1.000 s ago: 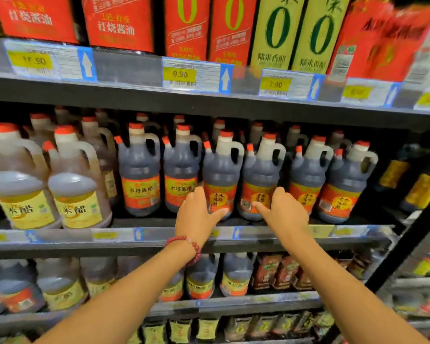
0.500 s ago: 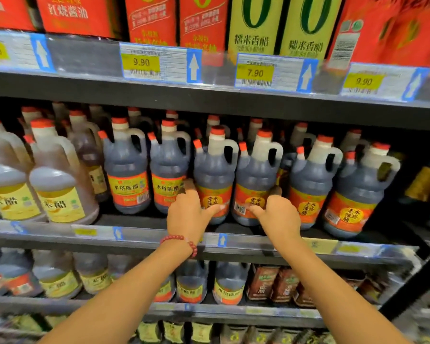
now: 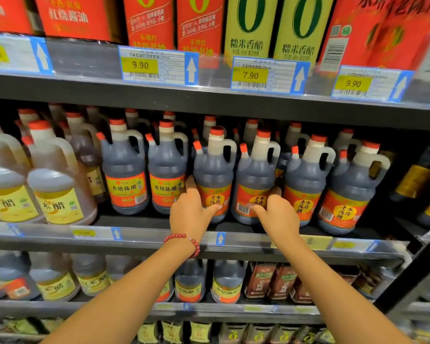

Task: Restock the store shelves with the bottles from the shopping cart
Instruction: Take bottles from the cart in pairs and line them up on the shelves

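Left hand (image 3: 193,214) and right hand (image 3: 278,216) each clasp a dark vinegar bottle (image 3: 215,180) near the shelf (image 3: 144,235) front edge; a nudge could topple neighbouring bottles.

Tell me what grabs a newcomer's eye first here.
Two hands at centre: the left hand and right hand each grip a dark vinegar jug on the middle shelf. Above, yellow price tags line the upper shelf edge beneath red and green cartons.
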### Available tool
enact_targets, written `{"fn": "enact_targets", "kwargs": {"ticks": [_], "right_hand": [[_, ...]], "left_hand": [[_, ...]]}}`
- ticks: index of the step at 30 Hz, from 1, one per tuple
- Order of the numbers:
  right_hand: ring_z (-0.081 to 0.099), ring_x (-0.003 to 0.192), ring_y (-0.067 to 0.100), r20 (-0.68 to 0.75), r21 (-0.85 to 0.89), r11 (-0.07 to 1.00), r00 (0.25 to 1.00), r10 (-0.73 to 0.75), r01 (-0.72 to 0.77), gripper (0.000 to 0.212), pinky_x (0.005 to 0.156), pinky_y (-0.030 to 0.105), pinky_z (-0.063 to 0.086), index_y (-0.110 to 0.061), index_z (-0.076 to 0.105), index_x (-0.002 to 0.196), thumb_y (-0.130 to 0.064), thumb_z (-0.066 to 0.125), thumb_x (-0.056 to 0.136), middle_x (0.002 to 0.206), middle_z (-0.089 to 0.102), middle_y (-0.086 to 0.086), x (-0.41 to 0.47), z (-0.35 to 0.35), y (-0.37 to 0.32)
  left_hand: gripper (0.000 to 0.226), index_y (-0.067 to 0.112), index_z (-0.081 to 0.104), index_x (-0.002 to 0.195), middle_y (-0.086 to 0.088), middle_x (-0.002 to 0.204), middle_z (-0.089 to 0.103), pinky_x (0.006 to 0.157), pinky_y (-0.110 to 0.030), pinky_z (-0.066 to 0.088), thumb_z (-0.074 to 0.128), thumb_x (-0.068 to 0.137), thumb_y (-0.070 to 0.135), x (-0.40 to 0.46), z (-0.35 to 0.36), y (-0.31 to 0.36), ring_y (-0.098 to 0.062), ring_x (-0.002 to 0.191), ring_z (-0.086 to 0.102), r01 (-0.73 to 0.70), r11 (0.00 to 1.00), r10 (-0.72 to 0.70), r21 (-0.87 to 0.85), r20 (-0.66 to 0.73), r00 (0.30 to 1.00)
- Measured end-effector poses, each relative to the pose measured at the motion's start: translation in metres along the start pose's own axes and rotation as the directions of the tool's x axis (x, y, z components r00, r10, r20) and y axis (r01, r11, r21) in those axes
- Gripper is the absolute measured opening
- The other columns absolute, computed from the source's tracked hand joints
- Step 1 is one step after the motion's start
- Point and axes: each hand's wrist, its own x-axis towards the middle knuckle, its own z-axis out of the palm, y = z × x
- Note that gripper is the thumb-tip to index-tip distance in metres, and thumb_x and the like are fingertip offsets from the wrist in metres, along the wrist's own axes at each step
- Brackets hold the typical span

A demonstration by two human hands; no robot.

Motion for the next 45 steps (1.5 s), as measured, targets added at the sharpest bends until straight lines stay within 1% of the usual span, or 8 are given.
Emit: {"fn": "enact_targets", "kwargs": {"ticks": [5,19,24,30,34,39,42,45], "right_hand": [[0.06,0.091,0.037,-0.006,-0.051,0.999,1.0,-0.002,0.002,0.039,0.062,0.034,0.036,-0.011,0.034,0.084,-0.044,0.055,0.09,0.096,0.065,0.016,-0.004,-0.001,-0.002],[0.062,0.094,0.035,-0.057,-0.095,0.995,0.998,0.02,-0.025,0.049,0.061,0.035,0.038,-0.005,0.046,0.105,-0.05,0.053,0.088,0.1,0.065,0.014,-0.009,0.004,-0.001],[0.054,0.069,0.028,-0.191,-0.152,0.987,0.978,-0.083,0.054,0.046,0.045,0.03,0.026,-0.011,0.042,0.082,-0.056,0.047,0.088,0.077,0.056,0.008,-0.014,-0.023,0.027],[0.05,0.062,0.026,-0.391,-0.147,0.984,0.92,0.033,-0.098,0.038,0.045,0.027,0.022,-0.01,0.051,0.081,-0.047,0.053,0.09,0.072,0.057,0.006,-0.014,-0.07,0.079],[0.056,0.07,0.033,-0.438,-0.133,0.969,0.89,0.129,-0.206,0.045,0.048,0.029,0.03,-0.006,0.049,0.096,-0.048,0.058,0.086,0.091,0.057,0.012,-0.011,-0.087,0.11],[0.062,0.083,0.036,-0.334,-0.074,0.957,0.911,0.241,-0.28,0.065,0.053,0.033,0.038,-0.004,0.044,0.102,-0.058,0.066,0.074,0.099,0.058,0.017,0.005,-0.086,0.134],[0.063,0.084,0.034,-0.24,0.027,0.965,0.935,0.261,-0.262,0.065,0.054,0.035,0.041,-0.005,0.044,0.1,-0.057,0.07,0.07,0.095,0.061,0.016,0.014,-0.078,0.145],[0.063,0.089,0.035,-0.202,0.042,0.966,0.945,0.257,-0.254,0.067,0.058,0.034,0.041,-0.005,0.042,0.102,-0.055,0.072,0.07,0.097,0.062,0.015,0.017,-0.074,0.151]], "left_hand": [[0.083,0.008,0.035,0.134,-0.015,0.107,0.067,0.076,-0.038,0.049,0.076,0.071,0.042,-0.002,0.0,0.003,-0.036,0.099,0.063,0.023,1.0,-0.023,-0.003,-0.015,1.0],[0.078,0.006,0.038,0.133,-0.016,0.11,0.059,0.081,-0.039,0.047,0.077,0.073,0.036,-0.009,-0.002,0.004,-0.035,0.104,0.058,0.036,0.996,-0.04,-0.079,-0.039,0.998],[0.056,0.008,0.053,0.117,-0.009,0.11,0.056,0.088,-0.035,0.046,0.076,0.073,0.036,-0.023,-0.001,0.027,-0.027,0.105,0.054,-0.237,0.968,0.209,-0.085,-0.25,0.945],[0.056,0.013,0.049,0.122,-0.004,0.114,0.059,0.082,-0.029,0.047,0.066,0.081,0.045,-0.036,0.031,0.091,-0.022,0.105,0.057,-0.313,0.928,0.319,-0.203,-0.004,0.948],[0.072,0.006,0.037,0.133,-0.012,0.117,0.059,0.082,-0.033,0.048,0.066,0.081,0.045,-0.04,0.058,0.119,-0.028,0.109,0.058,-0.209,0.949,0.255,-0.238,0.184,0.949],[0.105,0.004,0.002,0.149,-0.011,0.101,0.066,0.073,-0.031,0.049,0.071,0.078,0.042,-0.033,0.085,0.141,-0.026,0.094,0.064,-0.091,0.964,0.16,-0.248,0.273,0.949],[0.097,0.0,0.002,0.149,-0.002,0.1,0.061,0.09,-0.036,0.05,0.068,0.083,0.027,-0.027,0.109,0.139,-0.026,0.107,0.06,0.089,0.941,0.057,-0.327,0.411,0.91],[0.101,0.011,0.0,0.15,-0.014,0.137,0.048,0.1,-0.036,0.043,0.07,0.079,0.026,-0.022,0.118,0.141,-0.03,0.126,0.047,0.107,0.924,0.032,-0.368,0.352,0.935]]}}
